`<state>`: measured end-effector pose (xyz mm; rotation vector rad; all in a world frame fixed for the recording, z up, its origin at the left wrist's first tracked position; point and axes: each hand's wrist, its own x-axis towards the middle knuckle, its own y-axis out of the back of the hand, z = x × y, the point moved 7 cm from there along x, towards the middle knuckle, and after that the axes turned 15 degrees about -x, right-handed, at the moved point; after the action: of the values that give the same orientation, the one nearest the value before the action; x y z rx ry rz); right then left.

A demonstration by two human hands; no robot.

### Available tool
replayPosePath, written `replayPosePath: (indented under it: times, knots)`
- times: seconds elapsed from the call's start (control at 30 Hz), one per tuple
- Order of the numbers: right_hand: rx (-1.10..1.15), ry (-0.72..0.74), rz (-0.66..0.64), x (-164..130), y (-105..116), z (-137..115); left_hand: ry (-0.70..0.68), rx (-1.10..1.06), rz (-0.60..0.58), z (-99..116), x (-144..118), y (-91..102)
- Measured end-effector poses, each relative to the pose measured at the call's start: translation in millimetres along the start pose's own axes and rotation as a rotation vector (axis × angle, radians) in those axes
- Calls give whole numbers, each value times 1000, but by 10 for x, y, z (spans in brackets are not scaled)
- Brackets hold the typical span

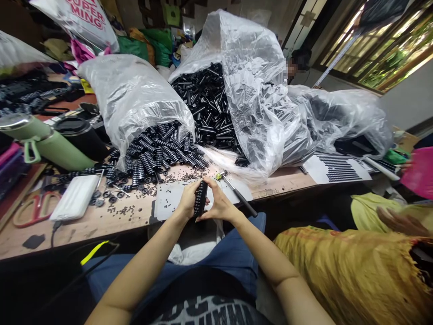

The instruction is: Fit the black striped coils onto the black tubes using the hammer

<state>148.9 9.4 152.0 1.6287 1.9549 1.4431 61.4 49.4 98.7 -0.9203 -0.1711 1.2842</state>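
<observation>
My left hand and my right hand together grip a black studded handle piece, held upright at the near edge of the wooden table. Just beyond my hands a pile of similar black ribbed grips spills from a clear plastic bag. A second clear bag behind it holds smooth black tubes. Small black pellets lie scattered on the table left of my hands.
A small hammer lies right of my hands. A green bottle, a black cup, a white power bank and red scissors sit at left. A person in a yellow garment sits at my right.
</observation>
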Motion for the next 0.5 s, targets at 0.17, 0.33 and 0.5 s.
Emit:
replayPosePath:
  times: [0.17,0.33,0.5]
  knots:
    - [91,-62,-14,-47,-85,56,143,61,76,-73,-16,-3]
    - [100,-153,25,-90,-204,155,193,134,83,-88,19,21]
    - [-31,-229,89,-107,-387,321,-152,510,-19,-36,134,153]
